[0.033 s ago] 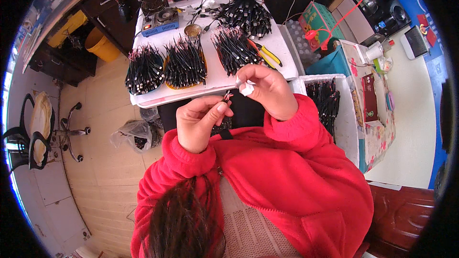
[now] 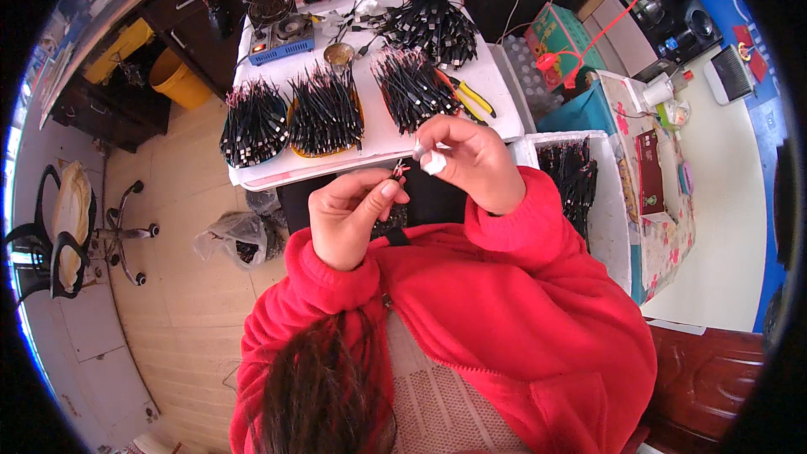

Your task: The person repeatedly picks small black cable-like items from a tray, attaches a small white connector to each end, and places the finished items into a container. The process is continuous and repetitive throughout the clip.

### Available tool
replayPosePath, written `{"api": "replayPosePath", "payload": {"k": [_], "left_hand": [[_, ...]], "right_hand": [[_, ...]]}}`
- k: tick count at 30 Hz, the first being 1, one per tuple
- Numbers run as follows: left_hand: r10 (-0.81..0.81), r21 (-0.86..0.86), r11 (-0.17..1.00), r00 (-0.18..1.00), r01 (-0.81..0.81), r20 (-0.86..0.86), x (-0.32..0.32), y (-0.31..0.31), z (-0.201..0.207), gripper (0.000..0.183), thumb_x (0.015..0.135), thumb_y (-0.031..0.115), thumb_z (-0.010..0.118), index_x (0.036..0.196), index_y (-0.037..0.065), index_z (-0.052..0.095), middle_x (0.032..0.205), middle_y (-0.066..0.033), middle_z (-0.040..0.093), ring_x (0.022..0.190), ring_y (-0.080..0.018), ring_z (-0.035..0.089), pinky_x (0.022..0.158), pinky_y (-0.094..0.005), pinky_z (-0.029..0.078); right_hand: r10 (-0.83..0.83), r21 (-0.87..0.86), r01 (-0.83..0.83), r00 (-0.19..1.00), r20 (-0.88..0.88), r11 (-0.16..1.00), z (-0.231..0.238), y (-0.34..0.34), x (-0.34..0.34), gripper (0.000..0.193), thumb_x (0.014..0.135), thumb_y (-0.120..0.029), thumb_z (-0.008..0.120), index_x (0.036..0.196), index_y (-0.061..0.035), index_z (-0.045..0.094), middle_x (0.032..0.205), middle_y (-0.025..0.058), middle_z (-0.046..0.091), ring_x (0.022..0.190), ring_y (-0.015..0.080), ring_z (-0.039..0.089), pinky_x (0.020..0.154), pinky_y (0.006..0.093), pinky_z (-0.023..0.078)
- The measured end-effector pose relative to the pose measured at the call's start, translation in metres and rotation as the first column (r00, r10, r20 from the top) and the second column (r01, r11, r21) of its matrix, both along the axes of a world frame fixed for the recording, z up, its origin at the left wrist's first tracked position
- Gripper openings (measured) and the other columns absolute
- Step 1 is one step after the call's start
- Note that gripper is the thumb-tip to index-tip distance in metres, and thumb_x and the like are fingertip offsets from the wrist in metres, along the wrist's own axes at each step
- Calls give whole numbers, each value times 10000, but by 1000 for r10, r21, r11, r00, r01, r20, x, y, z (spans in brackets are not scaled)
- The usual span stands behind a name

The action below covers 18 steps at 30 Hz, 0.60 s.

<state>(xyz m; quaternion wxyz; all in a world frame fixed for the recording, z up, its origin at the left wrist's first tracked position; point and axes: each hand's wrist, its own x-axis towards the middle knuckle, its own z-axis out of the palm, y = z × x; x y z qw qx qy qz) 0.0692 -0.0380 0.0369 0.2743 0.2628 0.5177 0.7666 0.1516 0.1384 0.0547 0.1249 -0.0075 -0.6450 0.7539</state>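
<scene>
Between thumb and fingers, my left hand [image 2: 353, 212] pinches a short cable [image 2: 398, 170] whose thin, pinkish wire ends stick up. Most of the cable is hidden by the fingers. My right hand [image 2: 477, 160] is closed on a small white piece [image 2: 435, 163], perhaps tissue or tape, just right of those wire ends and apart from them. Beyond the hands, bundles of black cables stand on the white table: a left bundle [image 2: 254, 124], a middle bundle [image 2: 326, 113] and a right bundle [image 2: 414, 92]. Their wire ends point away from me.
The white table [image 2: 378, 150] also bears a blue soldering device [image 2: 284, 40], a small round tin [image 2: 339, 54], yellow-handled pliers [image 2: 476, 99] and a heap of USB cables [image 2: 437, 29]. At right stands a white foam box [image 2: 612, 202] with more cables. A plastic bag [image 2: 235, 240] lies on the floor.
The white piece has turned slightly in my right hand's fingers. My left hand and the cable stay nearly in place.
</scene>
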Motion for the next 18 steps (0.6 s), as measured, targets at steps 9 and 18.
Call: {"api": "replayPosePath", "payload": {"k": [9,18], "left_hand": [[157,-78,975,897,-206,-412,3,-4,5,130,809,-57,649,932,-24,674,803,-56,673,643,-76,561,596,-207,458],[155,-74,977,898,-202,-411,4,-2,1,112,830,-35,641,940,-36,664,795,-74,673,669,-100,591,619,-232,479]], "right_hand": [[-72,248,105,988,-137,963,9,-15,5,160,784,-51,710,917,-25,625,869,-11,542,677,27,413,555,167,333],[-157,677,530,832,-532,512,17,-30,10,227,678,28,694,882,-46,630,867,75,583,789,233,578,717,333,469]]}}
